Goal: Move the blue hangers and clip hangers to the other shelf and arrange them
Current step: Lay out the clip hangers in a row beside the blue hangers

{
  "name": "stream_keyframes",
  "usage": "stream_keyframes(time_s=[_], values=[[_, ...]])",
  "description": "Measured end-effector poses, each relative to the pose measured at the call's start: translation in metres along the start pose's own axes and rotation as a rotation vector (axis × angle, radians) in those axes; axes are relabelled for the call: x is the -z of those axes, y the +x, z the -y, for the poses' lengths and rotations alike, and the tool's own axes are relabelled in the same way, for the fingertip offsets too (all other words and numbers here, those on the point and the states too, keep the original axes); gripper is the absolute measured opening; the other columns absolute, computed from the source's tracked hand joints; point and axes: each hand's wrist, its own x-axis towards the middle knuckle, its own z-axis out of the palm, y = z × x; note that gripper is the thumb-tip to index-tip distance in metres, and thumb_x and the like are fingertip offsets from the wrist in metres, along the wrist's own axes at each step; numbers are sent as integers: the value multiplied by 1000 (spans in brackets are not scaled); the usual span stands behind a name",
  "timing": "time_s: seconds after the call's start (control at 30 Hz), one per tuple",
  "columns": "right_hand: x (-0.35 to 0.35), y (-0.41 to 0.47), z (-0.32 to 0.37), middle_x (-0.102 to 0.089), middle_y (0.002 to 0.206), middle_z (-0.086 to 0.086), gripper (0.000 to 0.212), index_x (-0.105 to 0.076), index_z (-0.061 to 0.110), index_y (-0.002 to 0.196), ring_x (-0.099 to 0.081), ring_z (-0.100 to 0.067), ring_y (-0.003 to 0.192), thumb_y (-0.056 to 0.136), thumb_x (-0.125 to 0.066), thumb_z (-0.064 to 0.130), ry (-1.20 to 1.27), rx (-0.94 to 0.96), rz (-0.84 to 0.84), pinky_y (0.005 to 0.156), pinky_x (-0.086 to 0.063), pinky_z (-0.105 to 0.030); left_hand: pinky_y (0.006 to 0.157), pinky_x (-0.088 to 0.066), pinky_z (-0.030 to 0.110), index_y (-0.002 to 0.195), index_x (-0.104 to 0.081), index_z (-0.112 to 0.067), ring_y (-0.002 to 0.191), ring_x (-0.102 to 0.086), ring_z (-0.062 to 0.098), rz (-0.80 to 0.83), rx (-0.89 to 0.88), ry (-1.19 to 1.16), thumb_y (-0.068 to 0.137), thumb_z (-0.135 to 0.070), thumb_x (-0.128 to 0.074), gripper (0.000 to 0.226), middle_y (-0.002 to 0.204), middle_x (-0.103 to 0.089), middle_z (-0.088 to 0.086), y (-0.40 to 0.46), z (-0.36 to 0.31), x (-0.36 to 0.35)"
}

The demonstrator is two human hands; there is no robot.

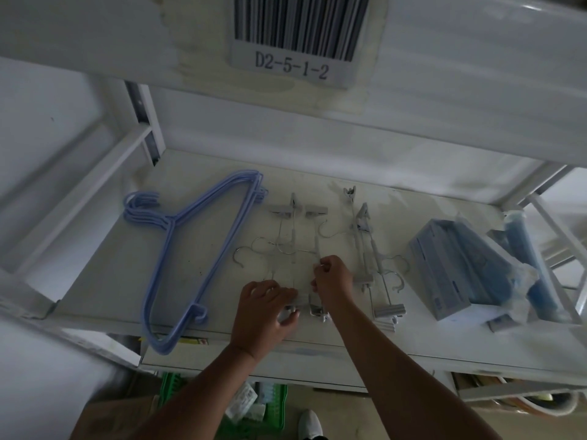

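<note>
Both hands work over a white shelf (317,185), close together near its front edge. The left hand (265,308) lies palm down with its fingers curled around the near clip of a clear clip hanger (293,246), thumb underneath at the front. The right hand (332,277), just beside it and slightly farther in, is clenched, pinching the thin bar of the same group of clip hangers between thumb and fingers; a metal clip (317,308) shows directly below that wrist. The clip hangers in this group run away from the hands toward the back of the shelf, their wire hooks fanning out to the left of the hands. A second group of clip hangers (368,249) lies to the right of the right hand, apart from it, with its near clips level with the right forearm. Well to the left of the left hand a stack of blue hangers (197,223) rests flat, hooks pointing left and one corner hanging over the front edge. Far to the right of the right hand sit a blue box (444,271) and a blue roll in plastic wrap (527,258). Above the hands, a barcode label (298,39) reading D2-5-1-2 is stuck to the upper shelf beam. Below the forearms a green crate (273,408) and a white shoe (309,423) are visible on the floor.
</note>
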Motion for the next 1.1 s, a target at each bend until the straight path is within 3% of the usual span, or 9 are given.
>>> stream_keyframes(time_s=[0.13,0.27,0.33,0.43,0.6,0.67,0.83,0.97,1.1], values=[[3,1,1,-69,83,-6,4,-61,18,93,-65,-19,69,93,-58,21,-31,1,38,60,-52,-30,87,-43,34,97,-68,-29,95,-61,11,2,-2,3,74,-41,-68,25,88,-68,-13,1,-1,0],[13,3,-2,-71,94,-5,24,-63,13,107,-68,-21,81,92,-60,32,-86,20,52,67,-55,-31,86,-44,36,97,-67,-28,95,-61,12,9,1,16,74,-43,-68,28,87,-68,-12,1,-1,0],[22,1,-6,-70,91,-1,19,-64,17,101,-68,-22,84,93,-57,33,-98,58,-6,70,-57,-37,86,-44,37,97,-66,-28,95,-61,13,17,5,18,75,-45,-67,27,87,-67,-13,1,0,1],[45,0,-16,-66,95,4,12,-64,24,98,-62,-15,86,92,-54,28,-252,180,-192,62,-44,-25,86,-44,38,100,-63,-30,98,-59,13,10,4,22,76,-46,-66,29,90,-66,-13,1,0,-1],[77,11,-32,-56,120,-1,40,-59,26,120,-48,-25,115,81,-61,33,-579,102,-228,98,-41,-42,89,-41,38,109,-58,-30,104,-56,12,8,8,2,80,-46,-59,33,101,-64,-15,-1,2,-3],[78,11,-38,-55,124,-3,47,-56,27,125,-46,-28,116,79,-61,35,-604,39,-159,99,-38,-43,92,-40,38,115,-57,-29,108,-54,13,6,30,-24,84,-45,-52,36,109,-62,-13,-3,3,-4],[79,14,-44,-56,123,-1,48,-52,34,129,-50,-26,114,82,-63,33,-673,118,-85,97,-35,-41,93,-40,40,118,-58,-28,113,-53,16,14,68,-28,87,-43,-45,36,115,-61,-9,-3,3,-3],[86,14,-46,-56,114,1,37,-59,37,118,-50,-25,114,82,-66,35,-846,230,-84,93,-36,-38,91,-41,39,115,-59,-27,113,-53,16,25,79,-25,88,-42,-43,35,115,-61,-8,-1,-2,2],[88,13,-46,-58,108,-1,30,-64,33,112,-53,-24,109,83,-67,32,-824,280,-83,93,-39,-36,90,-43,34,119,-59,-23,113,-53,15,41,123,-29,91,-42,-40,39,117,-61,-6,0,-2,2]])
